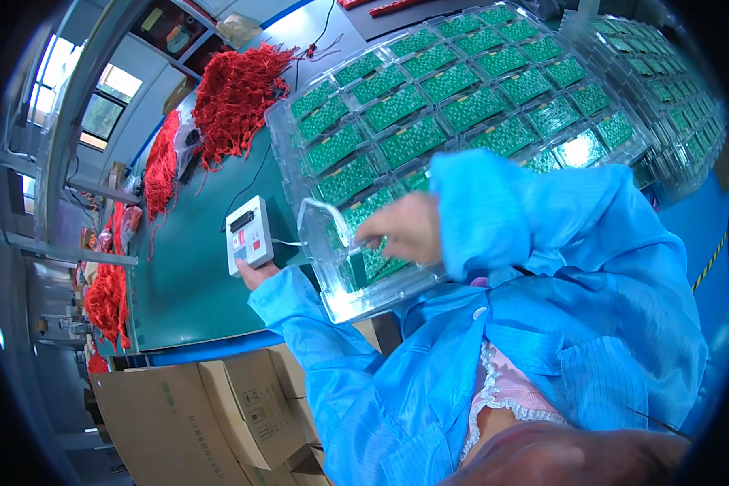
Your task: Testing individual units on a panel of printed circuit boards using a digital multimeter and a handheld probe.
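At the near edge of the clear tray point(342, 298) of green boards, the right hand point(405, 228) pinches a board, fingers nearly closed, while the left hand point(255, 275) grips a white box point(249, 235) just left of it on open green mat point(194, 275).

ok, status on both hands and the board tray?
Left hand gripping small white handheld device. Right hand reaching into clear tray of green circuit boards, grasp unclear. Red wire bundles off to left, clear of hands.
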Tool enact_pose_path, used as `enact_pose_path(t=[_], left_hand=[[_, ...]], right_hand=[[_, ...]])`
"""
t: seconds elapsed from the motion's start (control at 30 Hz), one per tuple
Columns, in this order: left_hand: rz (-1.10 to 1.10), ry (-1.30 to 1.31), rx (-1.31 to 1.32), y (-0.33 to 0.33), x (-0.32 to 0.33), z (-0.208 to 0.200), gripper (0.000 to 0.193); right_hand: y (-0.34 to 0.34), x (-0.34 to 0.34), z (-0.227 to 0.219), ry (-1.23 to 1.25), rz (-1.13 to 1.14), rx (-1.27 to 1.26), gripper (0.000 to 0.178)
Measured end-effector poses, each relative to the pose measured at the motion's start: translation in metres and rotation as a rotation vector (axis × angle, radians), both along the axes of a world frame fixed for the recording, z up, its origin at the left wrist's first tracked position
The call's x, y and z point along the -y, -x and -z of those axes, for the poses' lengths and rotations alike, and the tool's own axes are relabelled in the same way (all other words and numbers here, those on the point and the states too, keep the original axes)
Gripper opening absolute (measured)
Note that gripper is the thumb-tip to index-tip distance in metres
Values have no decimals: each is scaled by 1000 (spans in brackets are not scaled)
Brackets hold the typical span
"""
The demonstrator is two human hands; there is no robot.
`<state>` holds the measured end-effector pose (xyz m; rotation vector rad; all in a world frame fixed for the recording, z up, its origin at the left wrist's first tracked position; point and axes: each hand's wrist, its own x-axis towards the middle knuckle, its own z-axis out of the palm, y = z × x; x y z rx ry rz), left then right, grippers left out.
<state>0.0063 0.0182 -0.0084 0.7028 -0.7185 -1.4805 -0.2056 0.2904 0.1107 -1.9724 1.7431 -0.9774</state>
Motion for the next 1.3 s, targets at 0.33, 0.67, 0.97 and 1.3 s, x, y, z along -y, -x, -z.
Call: enact_pose_path(t=[0.33, 0.67, 0.97, 1.3], left_hand=[[19, -35, 166, -1, 14, 14, 40], [78, -388, 306, -8, -9, -22, 30], [-307, 142, 766, 6, -16, 17, 29], [-347, 128, 839, 2, -18, 18, 27]], right_hand=[[110, -17, -3, -282, 216, -565, 34], [97, -6, -17, -465, 148, -430, 30], [100, -7, -23, -522, 228, -216, 21], [74, -40, -1, -60, 184, -612, 15]])
